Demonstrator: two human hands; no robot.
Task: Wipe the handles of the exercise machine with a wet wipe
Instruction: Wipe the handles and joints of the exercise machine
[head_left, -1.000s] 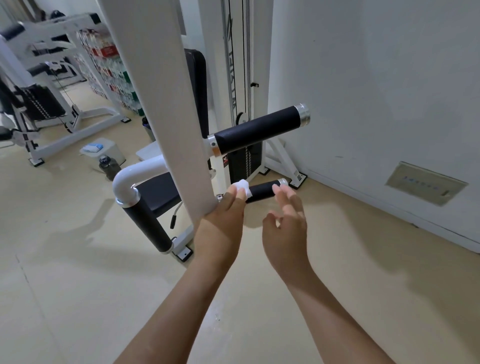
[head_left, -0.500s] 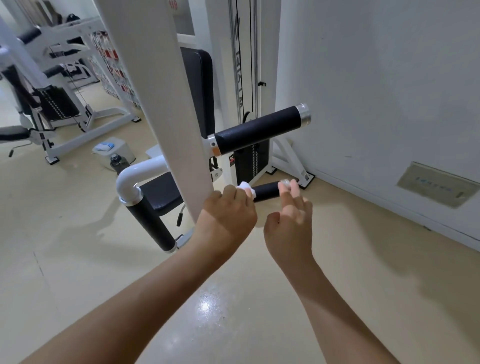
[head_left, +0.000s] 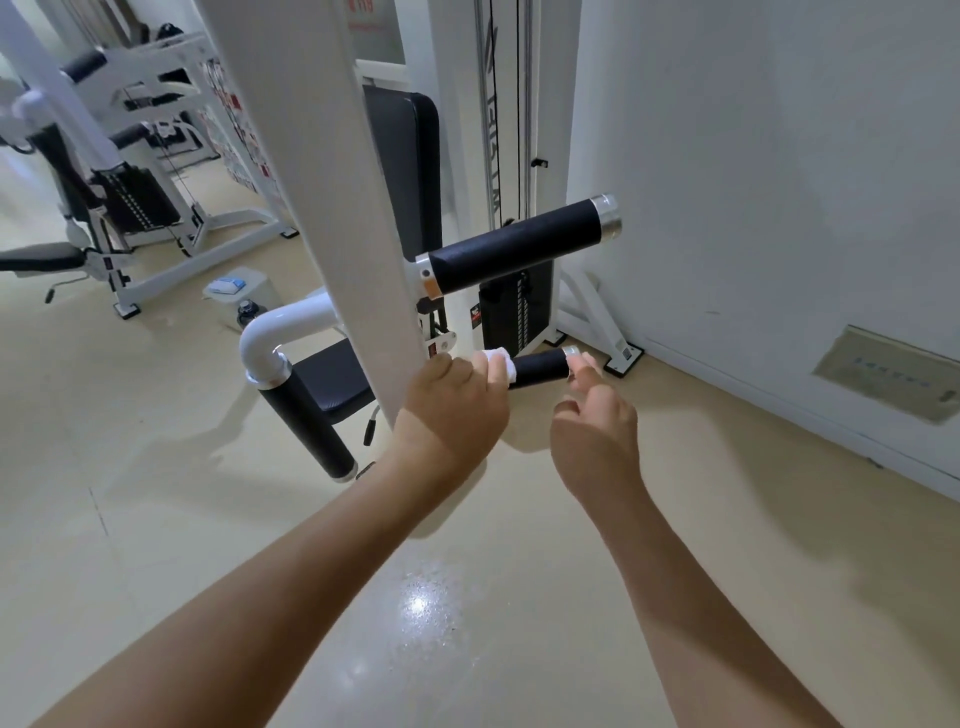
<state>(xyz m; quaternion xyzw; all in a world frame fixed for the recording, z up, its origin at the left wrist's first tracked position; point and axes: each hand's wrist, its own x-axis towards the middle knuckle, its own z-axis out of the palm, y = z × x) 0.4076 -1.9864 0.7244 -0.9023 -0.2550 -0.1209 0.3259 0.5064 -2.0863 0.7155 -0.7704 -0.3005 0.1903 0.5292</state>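
A white exercise machine stands in front of me with several black foam handles. My left hand (head_left: 452, 410) is closed around a white wet wipe (head_left: 496, 361), which is wrapped on the inner end of the low, short handle (head_left: 540, 366). My right hand (head_left: 595, 423) hovers just right of it, fingers apart, fingertips at the handle's silver end cap (head_left: 571, 352). A longer black handle (head_left: 519, 244) juts out above. Another handle (head_left: 306, 423) hangs down at the left from a white curved tube.
The machine's wide white post (head_left: 322, 182) rises just left of my left hand. A white wall (head_left: 779, 156) is close on the right. A white box with a blue pack (head_left: 228, 286) and a bottle (head_left: 249, 312) sit on the beige floor behind. More gym machines (head_left: 104, 171) stand at far left.
My left hand has closed the wipe onto the low handle's inner end. My right hand moved up to the handle's end cap, then eased slightly off it.
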